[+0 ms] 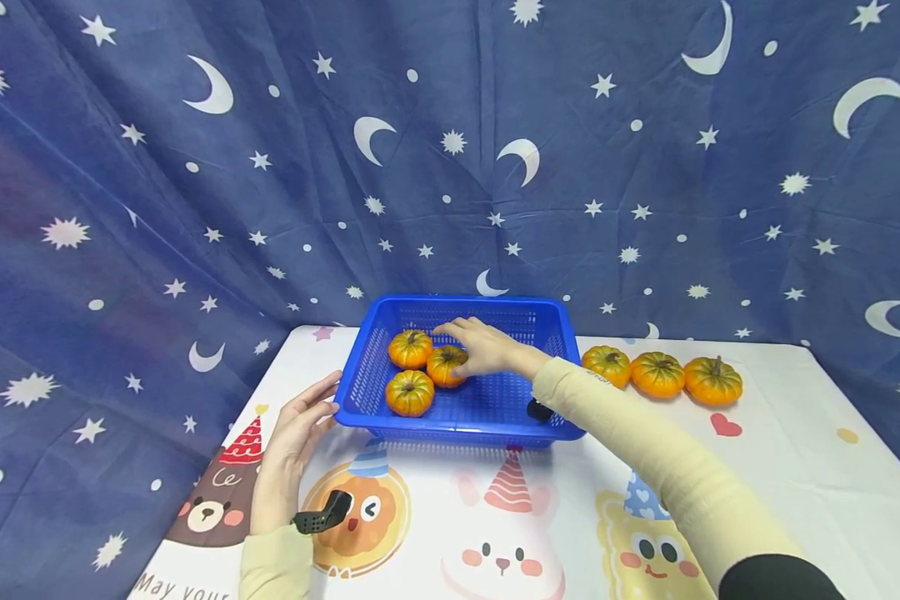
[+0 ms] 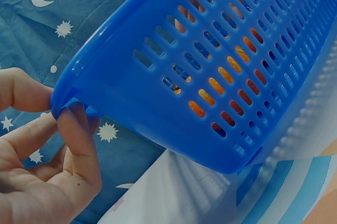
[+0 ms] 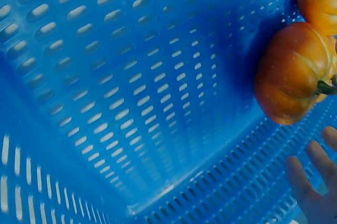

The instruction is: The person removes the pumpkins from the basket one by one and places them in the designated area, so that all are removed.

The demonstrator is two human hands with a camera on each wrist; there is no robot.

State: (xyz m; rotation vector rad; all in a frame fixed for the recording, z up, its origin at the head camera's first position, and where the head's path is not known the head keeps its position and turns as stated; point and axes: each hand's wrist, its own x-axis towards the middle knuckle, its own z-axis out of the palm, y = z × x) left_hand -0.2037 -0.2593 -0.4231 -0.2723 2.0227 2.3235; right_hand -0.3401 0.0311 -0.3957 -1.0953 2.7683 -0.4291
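A blue plastic basket (image 1: 457,427) with slotted walls stands at the back of the table. On its left side lie three small orange pumpkins: one in front (image 1: 409,394), one behind (image 1: 409,350) and one nearer the middle (image 1: 444,368). My left hand (image 1: 292,437) pinches the basket's left rim between thumb and fingers, as the left wrist view shows. Inside the basket, my right hand (image 1: 487,348) hovers over the middle pumpkin with its fingers spread. In the right wrist view those fingers (image 3: 309,163) stand apart from the nearest pumpkin (image 3: 289,74).
Right of the basket, three more pumpkins (image 1: 657,375) sit in a row on the table. The white tablecloth (image 1: 787,467) carries cartoon animals in party hats. A dark blue curtain (image 1: 450,92) with moons and stars hangs behind and at the left.
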